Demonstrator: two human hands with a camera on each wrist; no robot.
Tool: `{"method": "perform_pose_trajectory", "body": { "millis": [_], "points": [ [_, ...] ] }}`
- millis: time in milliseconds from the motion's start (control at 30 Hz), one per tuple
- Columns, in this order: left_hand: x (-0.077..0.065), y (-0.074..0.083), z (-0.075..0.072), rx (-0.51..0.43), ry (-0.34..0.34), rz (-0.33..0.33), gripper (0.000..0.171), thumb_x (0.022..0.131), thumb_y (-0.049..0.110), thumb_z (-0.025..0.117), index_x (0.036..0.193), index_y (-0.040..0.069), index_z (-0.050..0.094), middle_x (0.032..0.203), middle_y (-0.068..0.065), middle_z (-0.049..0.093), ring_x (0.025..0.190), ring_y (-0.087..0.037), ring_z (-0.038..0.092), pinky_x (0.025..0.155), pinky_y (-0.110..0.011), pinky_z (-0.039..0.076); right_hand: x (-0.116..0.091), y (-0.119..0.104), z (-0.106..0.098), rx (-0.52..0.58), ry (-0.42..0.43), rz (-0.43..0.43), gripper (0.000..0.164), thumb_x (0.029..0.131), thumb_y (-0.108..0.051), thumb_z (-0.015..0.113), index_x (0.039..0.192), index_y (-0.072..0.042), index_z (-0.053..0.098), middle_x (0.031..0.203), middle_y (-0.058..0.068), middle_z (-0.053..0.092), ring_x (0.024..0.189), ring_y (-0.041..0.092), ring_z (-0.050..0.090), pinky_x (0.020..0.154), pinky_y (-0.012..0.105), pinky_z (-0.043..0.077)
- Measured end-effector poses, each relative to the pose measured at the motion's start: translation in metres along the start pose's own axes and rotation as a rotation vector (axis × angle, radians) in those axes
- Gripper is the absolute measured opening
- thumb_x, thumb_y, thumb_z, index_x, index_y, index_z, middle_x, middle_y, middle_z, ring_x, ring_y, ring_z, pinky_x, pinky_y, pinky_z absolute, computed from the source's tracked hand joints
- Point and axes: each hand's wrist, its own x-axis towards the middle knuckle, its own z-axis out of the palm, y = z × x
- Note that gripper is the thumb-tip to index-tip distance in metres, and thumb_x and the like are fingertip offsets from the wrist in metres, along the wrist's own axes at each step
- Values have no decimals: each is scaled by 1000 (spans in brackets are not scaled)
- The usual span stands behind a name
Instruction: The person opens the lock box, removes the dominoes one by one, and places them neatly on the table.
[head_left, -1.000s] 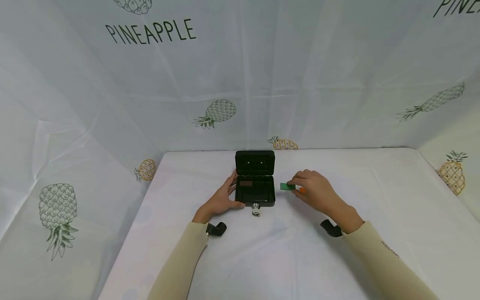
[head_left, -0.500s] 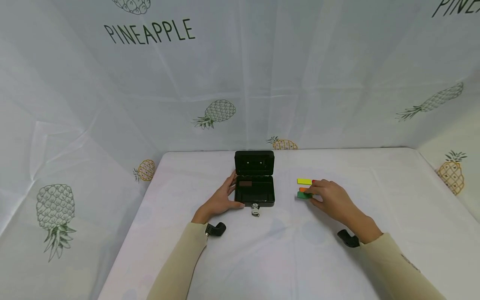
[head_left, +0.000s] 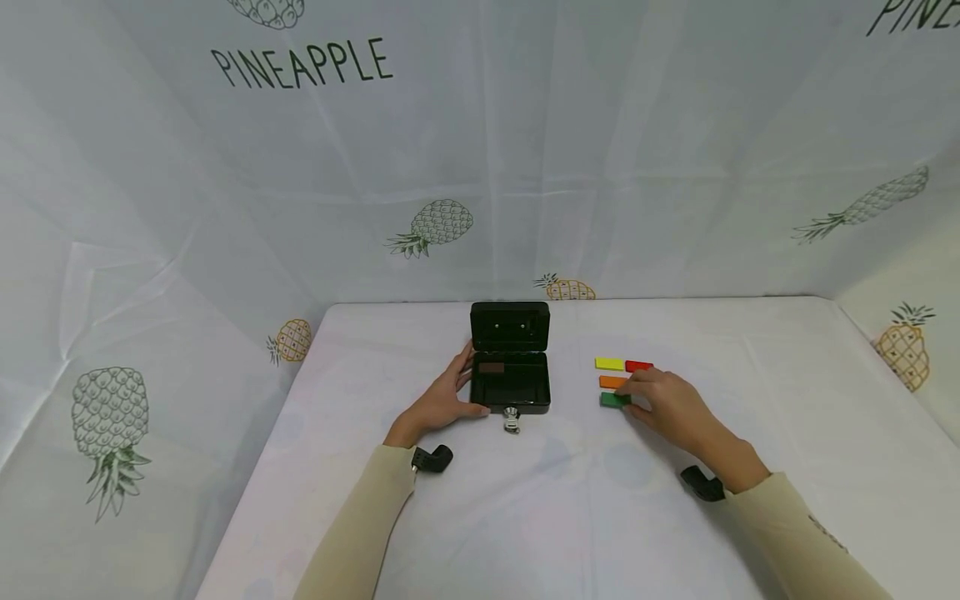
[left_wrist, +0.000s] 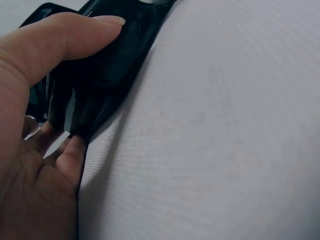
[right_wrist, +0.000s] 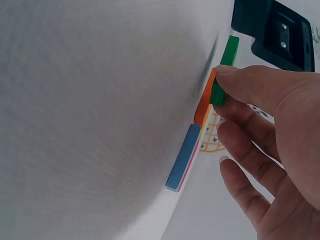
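My left hand (head_left: 441, 403) grips the left side of a small black metal lockbox (head_left: 521, 392), thumb at its front edge, as the left wrist view also shows. The lid (head_left: 510, 327) is raised, and a brown block (head_left: 491, 367) lies at the back left inside. To the right of the box, my right hand (head_left: 671, 408) pinches a green block (right_wrist: 229, 55) between thumb and index finger, its other fingers loosely bent. Behind it lie an orange block (head_left: 611, 382), a yellow block (head_left: 609, 363) and a red block (head_left: 639, 366). A blue block (right_wrist: 182, 157) shows in the right wrist view.
A silver latch (head_left: 512, 419) hangs off the box's front edge onto the white-covered table (head_left: 517, 517). Behind the table hangs a pale curtain (head_left: 615, 167) printed with pineapples.
My right hand has carried the green block from beside the box to the right and toward me, uncovering the orange, yellow and red blocks. My left hand has stayed on the lockbox.
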Motion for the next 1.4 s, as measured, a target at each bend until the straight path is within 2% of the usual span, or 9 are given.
{"method": "perform_pose_trajectory", "body": {
  "millis": [333,633,700,900,1133,1400],
  "points": [
    [-3,3,0,4,6,1,125,86,8,89,172,22,0,177,-13,13,159,-39,27,130,-50,29,1,2,3,8,-17,6,29,75,4,92,101,-5,83,103,7,77,95,32,74,83,52,65],
    [-1,2,0,3,14,-1,124,85,8,90,172,21,2,177,-13,14,158,-40,28,130,-51,29,9,-5,0,-1,20,-50,31,73,3,94,100,-8,82,99,5,75,91,26,71,81,46,65],
    [-1,1,0,4,13,0,124,85,8,90,172,21,2,177,-13,14,158,-40,28,130,-51,29,13,-9,0,1,52,-82,31,71,4,94,97,-8,82,96,4,74,89,25,71,79,45,65],
    [-1,1,-1,5,12,-2,125,86,9,90,172,23,1,177,-13,13,158,-39,28,130,-51,30,28,-27,1,13,108,-161,31,71,8,93,97,-5,82,98,5,74,95,28,73,85,46,64],
    [-4,6,-1,-5,14,-11,125,85,7,89,172,24,1,177,-13,14,158,-40,28,130,-51,28,52,-53,5,35,63,-147,29,78,2,92,103,-7,82,103,5,75,99,28,72,89,45,65],
    [-5,8,0,-12,14,-6,123,86,6,89,172,22,2,176,-14,15,158,-39,29,130,-49,28,79,-85,14,-20,17,-142,29,82,-7,91,109,-8,81,107,5,75,103,26,70,93,44,63]
  ]
}}
